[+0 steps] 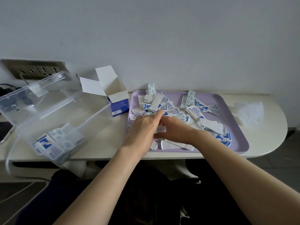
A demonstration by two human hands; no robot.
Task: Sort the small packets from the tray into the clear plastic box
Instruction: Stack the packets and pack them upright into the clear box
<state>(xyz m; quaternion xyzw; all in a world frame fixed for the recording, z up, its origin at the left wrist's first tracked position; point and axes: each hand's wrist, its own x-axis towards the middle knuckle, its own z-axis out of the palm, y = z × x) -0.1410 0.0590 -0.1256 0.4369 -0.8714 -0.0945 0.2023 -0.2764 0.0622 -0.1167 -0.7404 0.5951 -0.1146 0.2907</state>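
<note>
The small packets [164,104] lie heaped in the lilac tray [235,127], under and ahead of both hands. The right hand [176,131] curls its fingers round a few of them, touching the left hand [144,125], which lies knuckles-up on the pile; whether that one pinches anything I cannot tell. Left of the hands stands the clear plastic box [90,117], lid up, with packets inside. A cardboard carton [118,101] sits open between box and tray.
</note>
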